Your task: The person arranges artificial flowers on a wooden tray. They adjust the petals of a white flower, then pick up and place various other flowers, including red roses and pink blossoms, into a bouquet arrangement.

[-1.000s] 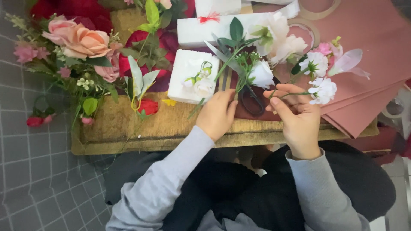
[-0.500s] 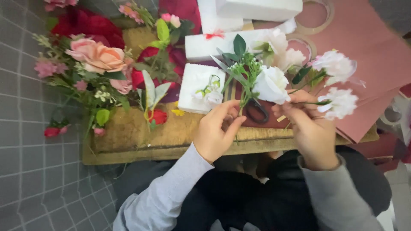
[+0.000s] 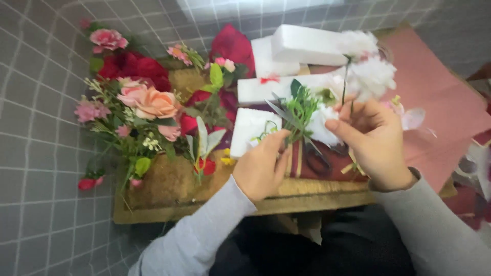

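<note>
My left hand pinches the stems of a small bunch of green leaves and white flowers held above the wooden board. My right hand grips a thin green stem carrying a fluffy white flower that rises upright above the fingers. Both hands are close together over a dark red cloth, where black scissors lie between them. A white foam block sits just beyond my left hand.
More white foam blocks are stacked at the back. A heap of pink, peach and red artificial flowers covers the board's left side. Pink paper lies at the right. Grey tiled floor surrounds the board.
The view has shifted downward and right. My right hand has lifted the white flower stem upright. My left hand still holds the green bunch and has risen slightly.
</note>
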